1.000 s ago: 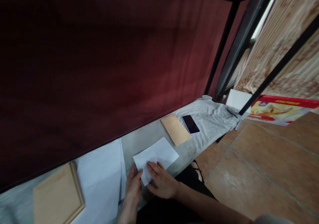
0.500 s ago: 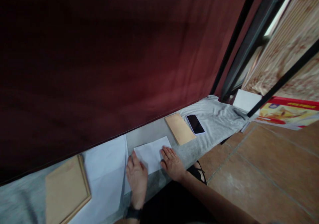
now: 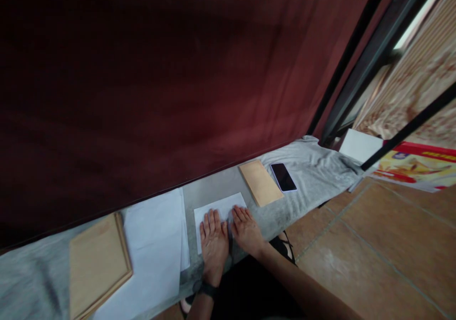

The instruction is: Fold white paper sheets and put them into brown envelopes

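Observation:
A small folded white paper [image 3: 221, 206] lies on the grey cloth-covered ledge [image 3: 306, 168] in front of me. My left hand [image 3: 213, 241] rests flat on its near left part, fingers stretched out. My right hand [image 3: 246, 230] lies flat on its near right part, fingers spread too. Both palms press down side by side and cover most of the sheet. A dark band sits on my left wrist.
A stack of white sheets [image 3: 153, 249] and a wooden board [image 3: 96, 263] lie to the left. A tan envelope [image 3: 261, 182] and a dark phone [image 3: 283, 176] lie to the right. Behind hangs a dark red curtain [image 3: 160, 82]. Tiled floor [image 3: 374, 244] spreads right.
The white paper looks smaller now, as if folded. Both hands moved from its edges onto it and lie flat side by side. The view shifted slightly.

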The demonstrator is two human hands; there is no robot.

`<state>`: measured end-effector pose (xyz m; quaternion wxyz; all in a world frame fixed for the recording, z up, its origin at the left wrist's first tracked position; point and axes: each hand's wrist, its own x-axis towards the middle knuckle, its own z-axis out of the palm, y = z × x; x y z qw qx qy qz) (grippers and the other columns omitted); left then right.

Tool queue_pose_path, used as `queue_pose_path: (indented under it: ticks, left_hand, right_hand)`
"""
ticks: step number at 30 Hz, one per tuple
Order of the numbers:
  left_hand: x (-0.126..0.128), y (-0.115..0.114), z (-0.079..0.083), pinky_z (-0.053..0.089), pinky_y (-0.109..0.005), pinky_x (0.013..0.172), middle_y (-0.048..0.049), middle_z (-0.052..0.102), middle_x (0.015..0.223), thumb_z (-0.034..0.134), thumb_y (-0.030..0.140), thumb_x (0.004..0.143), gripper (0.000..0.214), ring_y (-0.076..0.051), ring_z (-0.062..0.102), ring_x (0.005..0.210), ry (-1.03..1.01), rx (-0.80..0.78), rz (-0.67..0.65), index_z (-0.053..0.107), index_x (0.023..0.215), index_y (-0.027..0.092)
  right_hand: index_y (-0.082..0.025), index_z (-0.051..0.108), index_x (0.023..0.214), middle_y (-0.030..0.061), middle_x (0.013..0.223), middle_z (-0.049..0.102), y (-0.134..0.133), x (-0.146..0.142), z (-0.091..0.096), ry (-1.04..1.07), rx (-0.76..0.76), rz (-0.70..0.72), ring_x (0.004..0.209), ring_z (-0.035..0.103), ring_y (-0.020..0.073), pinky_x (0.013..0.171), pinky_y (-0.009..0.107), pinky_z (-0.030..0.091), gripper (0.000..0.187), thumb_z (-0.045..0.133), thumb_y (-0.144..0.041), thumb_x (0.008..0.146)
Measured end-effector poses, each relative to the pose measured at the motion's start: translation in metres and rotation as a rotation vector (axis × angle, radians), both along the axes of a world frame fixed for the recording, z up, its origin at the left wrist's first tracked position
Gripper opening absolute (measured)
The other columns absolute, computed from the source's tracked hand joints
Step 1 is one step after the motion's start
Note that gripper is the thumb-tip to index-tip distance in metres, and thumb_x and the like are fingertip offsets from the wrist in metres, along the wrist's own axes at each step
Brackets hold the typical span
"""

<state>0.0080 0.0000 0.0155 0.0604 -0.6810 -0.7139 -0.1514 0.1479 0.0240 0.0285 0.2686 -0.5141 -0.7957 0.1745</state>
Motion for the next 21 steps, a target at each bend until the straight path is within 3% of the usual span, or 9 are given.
queue_pose_path:
  ticks: [4, 6, 12, 16, 21]
  left_hand:
    - [-0.002, 0.001, 0.005, 0.03, -0.051, 0.119, -0.0151, 0.041, 0.158, 0.032, 0.012, 0.093, 0.058, -0.03, 0.034, 0.148, 0.012, -0.059, -0.017, 0.044, 0.149, 0.012]
    - [-0.009, 0.003, 0.008, 0.035, -0.05, 0.115, -0.015, 0.044, 0.156, 0.033, 0.014, 0.094, 0.056, -0.03, 0.04, 0.144, -0.011, -0.081, 0.003, 0.046, 0.148, 0.013]
    - [-0.036, 0.01, 0.006, 0.039, -0.05, 0.113, -0.0263, 0.045, 0.151, 0.041, 0.025, 0.095, 0.051, -0.035, 0.043, 0.14, -0.201, 0.047, 0.163, 0.052, 0.14, 0.003]
    - [-0.048, 0.014, 0.001, 0.046, -0.047, 0.108, -0.0216, 0.055, 0.142, 0.046, 0.024, 0.092, 0.047, -0.032, 0.055, 0.129, -0.336, 0.121, 0.18, 0.057, 0.135, 0.009]
    - [-0.053, 0.024, 0.001, 0.046, -0.048, 0.109, -0.0193, 0.059, 0.133, 0.047, 0.016, 0.087, 0.046, -0.031, 0.057, 0.125, -0.414, 0.115, 0.177, 0.06, 0.13, 0.009]
  right_hand:
    - [-0.014, 0.05, 0.147, 0.0151, 0.153, 0.046, 0.01, -0.026, 0.007, 0.027, 0.016, 0.109, 0.144, 0.039, 0.0286, 0.12, 0.052, 0.03, 0.046, 0.045, -0.027, 0.103]
    - [-0.016, 0.052, 0.145, 0.0143, 0.152, 0.048, 0.014, -0.031, 0.004, 0.004, 0.042, 0.133, 0.143, 0.041, 0.0272, 0.119, 0.051, 0.031, 0.044, 0.046, -0.028, 0.104]
    - [-0.017, 0.055, 0.143, 0.0122, 0.152, 0.048, 0.019, -0.023, -0.011, -0.12, 0.212, 0.091, 0.143, 0.042, 0.0255, 0.119, 0.046, 0.034, 0.044, 0.049, -0.036, 0.104]
    - [-0.018, 0.054, 0.144, 0.0109, 0.153, 0.048, 0.021, -0.021, -0.016, -0.16, 0.263, 0.103, 0.142, 0.043, 0.0258, 0.118, 0.047, 0.034, 0.046, 0.048, -0.039, 0.104]
    - [-0.013, 0.052, 0.145, 0.0135, 0.151, 0.05, 0.023, -0.029, -0.021, -0.168, 0.245, -0.003, 0.14, 0.045, 0.0258, 0.118, 0.046, 0.034, 0.046, 0.044, -0.034, 0.105]
